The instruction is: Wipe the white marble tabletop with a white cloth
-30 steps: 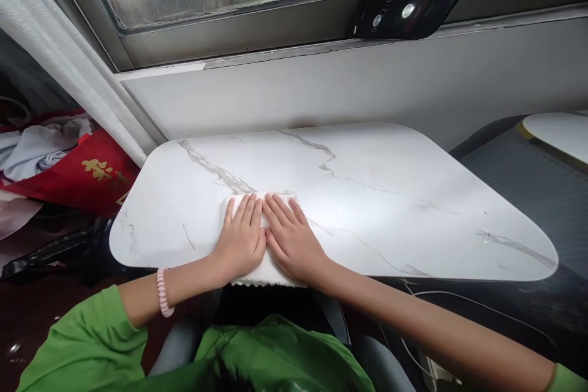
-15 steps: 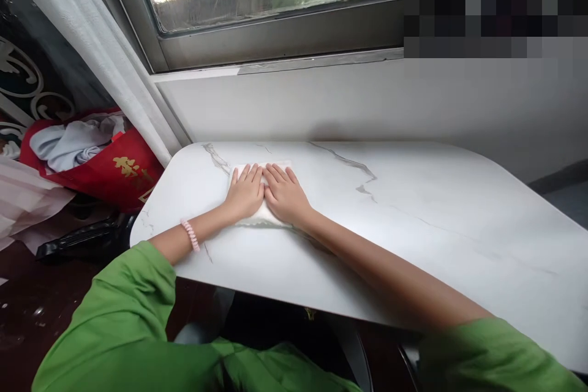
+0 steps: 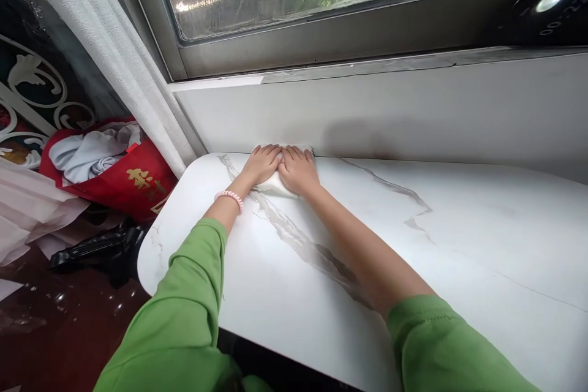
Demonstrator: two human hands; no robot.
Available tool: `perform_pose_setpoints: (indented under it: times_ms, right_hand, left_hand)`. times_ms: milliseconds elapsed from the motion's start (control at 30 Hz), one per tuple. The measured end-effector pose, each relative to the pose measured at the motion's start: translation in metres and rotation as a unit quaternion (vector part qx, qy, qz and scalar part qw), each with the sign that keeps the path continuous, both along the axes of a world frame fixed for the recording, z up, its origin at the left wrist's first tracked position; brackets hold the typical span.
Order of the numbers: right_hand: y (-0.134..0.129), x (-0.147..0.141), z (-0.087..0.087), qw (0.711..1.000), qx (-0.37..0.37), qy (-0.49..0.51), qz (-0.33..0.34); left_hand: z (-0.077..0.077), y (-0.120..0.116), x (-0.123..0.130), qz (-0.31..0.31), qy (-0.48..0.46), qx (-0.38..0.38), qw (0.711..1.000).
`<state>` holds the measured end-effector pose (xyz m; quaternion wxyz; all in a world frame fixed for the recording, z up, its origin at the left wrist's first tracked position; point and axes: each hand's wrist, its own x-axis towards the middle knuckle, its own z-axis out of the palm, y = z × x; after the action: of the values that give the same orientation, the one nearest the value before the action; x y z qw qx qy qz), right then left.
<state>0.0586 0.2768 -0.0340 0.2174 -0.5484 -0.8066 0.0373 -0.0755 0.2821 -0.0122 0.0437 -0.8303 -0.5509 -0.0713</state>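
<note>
Both my hands lie flat, side by side, on a white cloth (image 3: 280, 186) at the far edge of the white marbled table (image 3: 285, 282). My left hand (image 3: 263, 165), with a pink coil band at its wrist, presses the cloth's left part, fingers stretched forward. On the right part rests my right hand (image 3: 299, 170), its fingers straight and pointing at the wall. The cloth's far edge meets the wall's foot, and most of its middle is hidden under my palms.
A grey-framed window (image 3: 294, 37) rises above the white wall (image 3: 395, 110). To the left hangs a white curtain (image 3: 114, 67), beside a red bag (image 3: 133, 174) stuffed with pale cloth. A black object (image 3: 98, 251) is low beside the table's left end.
Both hands have slid the cloth forward across the table, away from my body, up to the wall. My arms are stretched further out and the view has shifted slightly.
</note>
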Motion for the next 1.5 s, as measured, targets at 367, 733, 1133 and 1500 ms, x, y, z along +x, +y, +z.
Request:
perform_pose_setpoints:
  times_ms: [367, 733, 1133, 1500]
  right_hand:
    - [-0.053, 0.001, 0.006, 1.000, -0.003, -0.016, 0.008]
    - [-0.222, -0.005, 0.016, 0.992, 0.001, -0.051, 0.115]
    - [-0.232, -0.041, 0.032, 0.980, -0.036, -0.009, 0.195]
    - [-0.073, -0.099, 0.019, 0.995, -0.039, -0.023, 0.087]
  left_hand:
    - [0.003, -0.053, 0.001, 0.007, 0.002, -0.024, 1.000]
    - [0.000, -0.230, -0.030, -0.041, -0.016, 0.026, 0.999]
    - [0.001, -0.259, -0.078, -0.001, -0.024, 0.015, 1.000]
    - [0.011, -0.081, -0.105, 0.066, -0.083, -0.064, 0.992]
